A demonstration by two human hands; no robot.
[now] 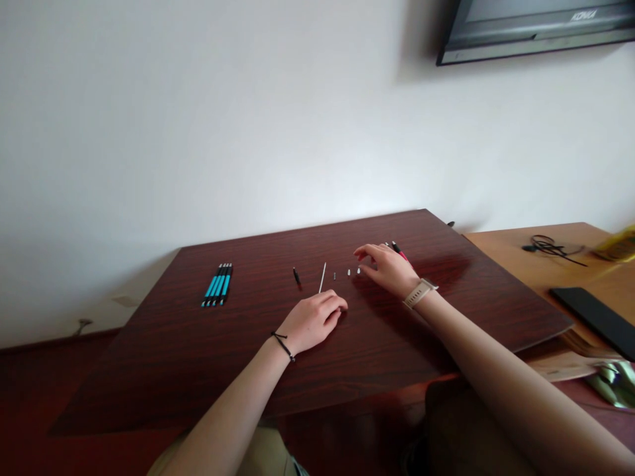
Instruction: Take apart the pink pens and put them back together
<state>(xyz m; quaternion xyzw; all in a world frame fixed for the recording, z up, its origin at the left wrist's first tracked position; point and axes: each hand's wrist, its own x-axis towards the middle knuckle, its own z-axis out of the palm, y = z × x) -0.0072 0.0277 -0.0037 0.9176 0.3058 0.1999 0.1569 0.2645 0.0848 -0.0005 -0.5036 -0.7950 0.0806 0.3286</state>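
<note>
My left hand (pixel 313 320) rests on the dark wooden table, its fingers curled together; whatever they may hold is hidden. Just beyond it lies a thin white pen refill (pixel 323 276), with a short black pen part (pixel 296 276) to its left. A tiny spring-like piece (pixel 334 276) and a small white piece (pixel 348 272) lie to the refill's right. My right hand (pixel 389 268) is open, thumb and forefinger apart beside another small white piece (pixel 358 270). Partly behind that hand is a red and black pen part (pixel 398 250).
Several blue and black pens (pixel 217 285) lie side by side at the left of the table (pixel 188 357). A lighter table (pixel 516 258) on the right bears a black cable (pixel 548 246) and a flat black object (pixel 592 317). A television (pixel 540 33) hangs on the wall.
</note>
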